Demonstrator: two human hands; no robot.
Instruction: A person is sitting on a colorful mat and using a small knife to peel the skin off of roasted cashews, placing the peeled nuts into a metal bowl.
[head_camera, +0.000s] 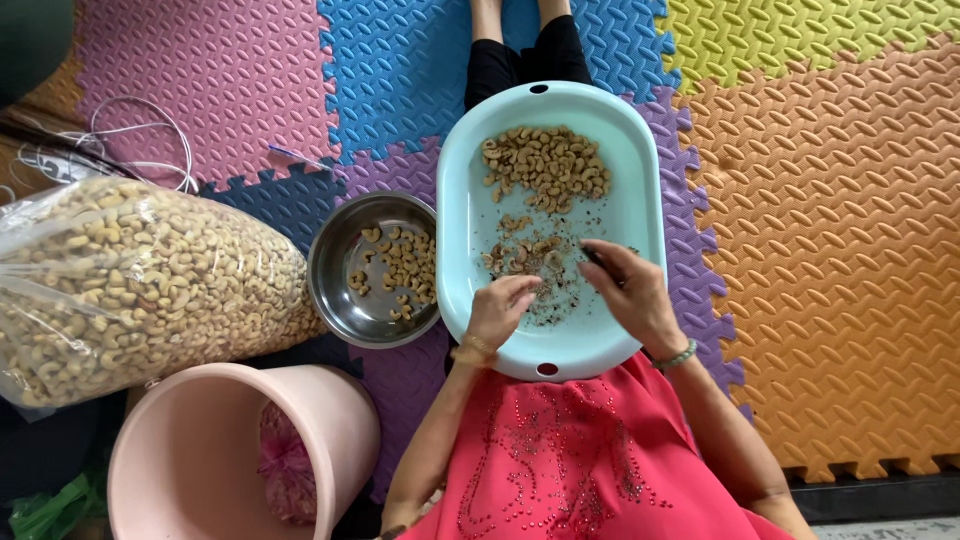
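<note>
A light blue oval tray (625, 210) rests on my lap. A heap of cashew nuts (546, 165) lies at its far end, and a smaller scatter of nuts and dark skin bits (525, 255) lies in the middle. My left hand (498, 310) hovers over the near scatter with its fingers curled around a nut. My right hand (632, 292) is over the tray's right part, fingers pinched on a small dark tool. What exactly lies between the fingertips is too small to tell.
A steel bowl (352, 240) with several cashews stands left of the tray. A large clear bag of cashews (140, 285) lies further left. A pink bucket (190, 450) stands at the lower left. Coloured foam mats (830, 220) cover the floor. White cable (150, 140) lies behind the bag.
</note>
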